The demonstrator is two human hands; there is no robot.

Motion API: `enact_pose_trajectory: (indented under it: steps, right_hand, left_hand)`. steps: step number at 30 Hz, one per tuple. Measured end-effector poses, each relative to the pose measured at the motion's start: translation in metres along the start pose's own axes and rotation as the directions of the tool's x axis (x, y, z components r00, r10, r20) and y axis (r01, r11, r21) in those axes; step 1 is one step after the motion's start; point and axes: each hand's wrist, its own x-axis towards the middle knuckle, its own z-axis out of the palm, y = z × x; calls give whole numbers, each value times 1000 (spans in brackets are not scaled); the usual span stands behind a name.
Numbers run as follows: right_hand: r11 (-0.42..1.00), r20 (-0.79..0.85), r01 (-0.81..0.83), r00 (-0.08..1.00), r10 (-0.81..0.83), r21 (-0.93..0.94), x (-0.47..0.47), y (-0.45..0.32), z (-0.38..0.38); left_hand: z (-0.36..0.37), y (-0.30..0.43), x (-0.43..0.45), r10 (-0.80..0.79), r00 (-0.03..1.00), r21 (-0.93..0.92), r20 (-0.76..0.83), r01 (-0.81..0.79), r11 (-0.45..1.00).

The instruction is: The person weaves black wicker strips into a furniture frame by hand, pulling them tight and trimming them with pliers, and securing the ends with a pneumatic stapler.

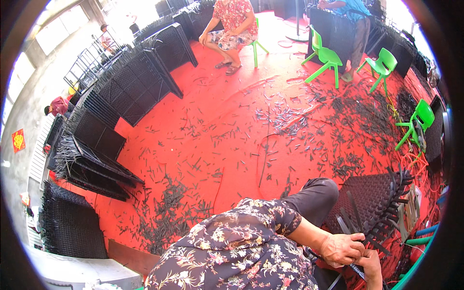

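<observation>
My left hand (342,250) has curled fingers around a slim dark strip or tool that shows on both sides of the palm. Right against its fingertips is my right hand (369,266), bent inward; what lies between its fingers is hidden. Below both hands runs a dark, ribbed length (357,271). Just beyond them leans a dark woven plastic panel (362,195), with loose flat strip ends (391,214) sticking out along its right edge. Several longer strips (349,217) stand up from the panel near my left hand.
Cut black strips (170,210) litter the red floor covering (217,119). Woven black panels (134,87) line the left side. Green plastic chairs (328,56) stand at the upper right. One person (233,21) sits at the top; another (357,32) stands by a panel. Orange cords (417,163) lie at right.
</observation>
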Motion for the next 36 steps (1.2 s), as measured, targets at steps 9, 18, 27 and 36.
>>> enact_pose_trajectory:
  steps: [9,18,27,36]
  right_hand:
    - [1000,35,-12,999,12,8,1,-2,-7]
    - [863,-101,164,966,-240,-477,-23,22,-15]
    - [924,52,326,945,-322,-202,-23,4,-13]
    - [947,85,268,963,-257,-177,-26,-14,-10]
  left_hand:
    - [-1,1,4,-4,1000,29,-3,4,1000]
    - [-8,6,15,-94,957,-32,274,107,994]
    - [-38,24,22,-201,947,142,252,169,975]
    - [-51,24,28,-229,962,70,147,220,973]
